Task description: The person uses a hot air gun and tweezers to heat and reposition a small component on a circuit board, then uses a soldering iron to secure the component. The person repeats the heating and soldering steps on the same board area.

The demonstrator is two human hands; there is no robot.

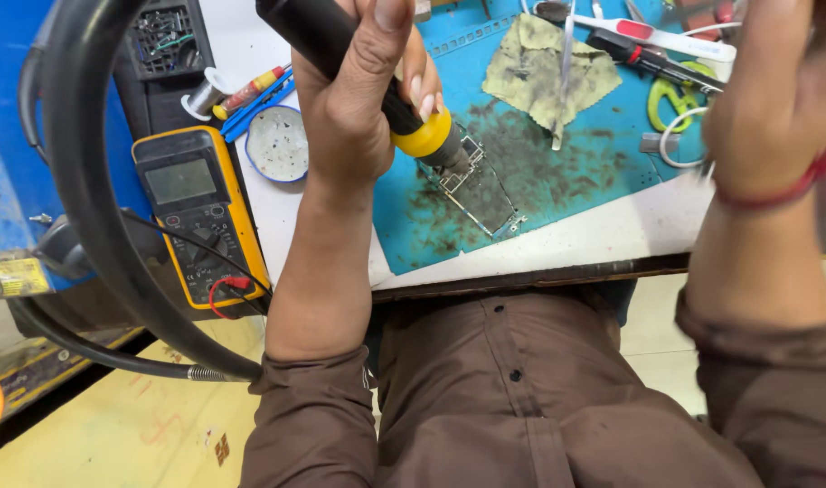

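My left hand [354, 90] grips a black hot-air tool handle with a yellow collar [426, 136]. Its metal nozzle points down at a small circuit board [481, 190] lying on the stained blue work mat [557, 172]. My right hand [774, 81] is raised at the right edge, a red thread around the wrist. Its fingers are out of frame, and a thin white wire loop [679, 136] hangs just beside it. Whether that hand holds anything is hidden.
A yellow multimeter [196, 212] with red and black leads lies left of my arm. A thick black hose [87, 181] curves past it. A white dish [277, 145], a dirty cloth [548, 72], tweezers [565, 81], screwdrivers [652, 59] and green-handled scissors [670, 99] lie around the mat.
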